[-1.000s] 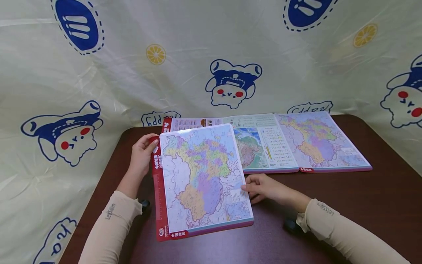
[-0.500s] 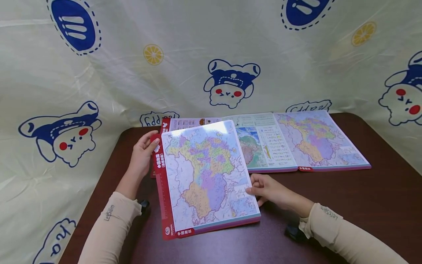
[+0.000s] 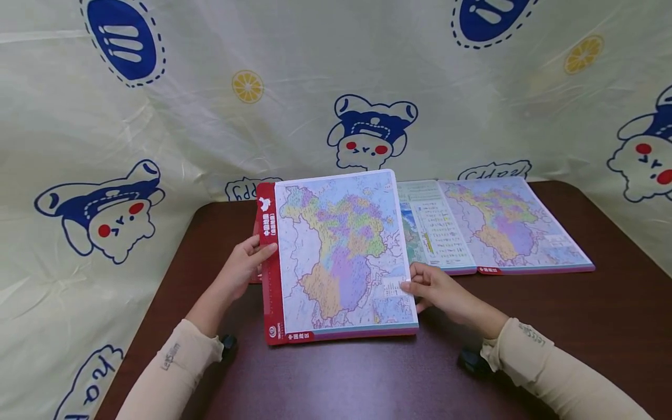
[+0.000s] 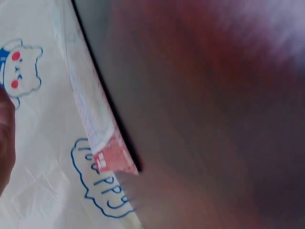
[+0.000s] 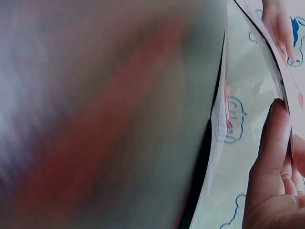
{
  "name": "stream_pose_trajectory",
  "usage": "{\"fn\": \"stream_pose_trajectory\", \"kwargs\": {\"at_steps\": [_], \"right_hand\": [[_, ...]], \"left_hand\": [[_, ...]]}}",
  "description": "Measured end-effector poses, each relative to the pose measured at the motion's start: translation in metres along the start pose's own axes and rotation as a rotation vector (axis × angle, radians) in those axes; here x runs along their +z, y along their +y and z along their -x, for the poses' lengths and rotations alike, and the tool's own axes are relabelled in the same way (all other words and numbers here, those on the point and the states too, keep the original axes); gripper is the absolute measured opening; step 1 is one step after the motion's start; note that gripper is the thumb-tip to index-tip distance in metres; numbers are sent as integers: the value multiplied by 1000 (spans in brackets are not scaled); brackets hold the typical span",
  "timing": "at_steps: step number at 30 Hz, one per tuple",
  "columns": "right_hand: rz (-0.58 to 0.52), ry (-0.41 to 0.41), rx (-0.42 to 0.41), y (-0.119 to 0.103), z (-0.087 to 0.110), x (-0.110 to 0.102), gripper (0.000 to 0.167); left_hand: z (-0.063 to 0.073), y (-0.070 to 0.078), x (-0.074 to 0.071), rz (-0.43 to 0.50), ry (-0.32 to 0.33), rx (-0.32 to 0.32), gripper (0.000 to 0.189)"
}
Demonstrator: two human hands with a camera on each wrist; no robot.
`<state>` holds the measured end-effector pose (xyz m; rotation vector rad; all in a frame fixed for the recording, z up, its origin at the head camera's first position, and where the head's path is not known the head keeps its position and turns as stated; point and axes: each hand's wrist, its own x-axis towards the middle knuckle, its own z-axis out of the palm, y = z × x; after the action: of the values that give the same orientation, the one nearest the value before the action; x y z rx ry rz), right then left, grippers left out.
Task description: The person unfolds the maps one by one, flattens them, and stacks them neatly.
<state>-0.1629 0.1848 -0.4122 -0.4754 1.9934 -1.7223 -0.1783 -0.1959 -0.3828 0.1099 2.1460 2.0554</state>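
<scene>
- One left hand [image 3: 240,267] and one right hand [image 3: 440,294]: fingers [image 3: 422,272] pinch opposite sides.
- Glossy, red-edged rectangular map sheet [image 3: 343,256]: raised over the dark-brown counter [image 3: 336,385].
- Handling: probably light, flexible, slippery; side edges suit gripping.

smooth-faced map [image 3: 341,251], glossy wood-look tabletop [image 3: 320,373]

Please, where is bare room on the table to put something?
On the table, two patches look bare: the near middle, between left sleeve and right sleeve, before the held map; and the right side, between spread map and right sleeve. The far middle is crowded: left hand and right hand grip the held map, which hides part of the spread map.
</scene>
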Motion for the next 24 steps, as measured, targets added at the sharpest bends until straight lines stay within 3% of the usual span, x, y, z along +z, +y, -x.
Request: {"fn": "stream_pose_trajectory", "kwargs": {"at_steps": [9, 13, 17, 24], "right_hand": [[14, 85, -7, -4, -1, -18, 23], [28, 118, -14, -5, 0, -22, 23], [35, 132, -36, -8, 0, -23, 22], [2, 108, -41, -11, 0, -24, 24]], "left_hand": [[11, -9, 11, 6, -72, 43, 47], [14, -10, 17, 32, -87, 6, 46], [15, -13, 23, 66, -57, -35, 44], [16, -13, 25, 113, 16, -12, 34]]}}
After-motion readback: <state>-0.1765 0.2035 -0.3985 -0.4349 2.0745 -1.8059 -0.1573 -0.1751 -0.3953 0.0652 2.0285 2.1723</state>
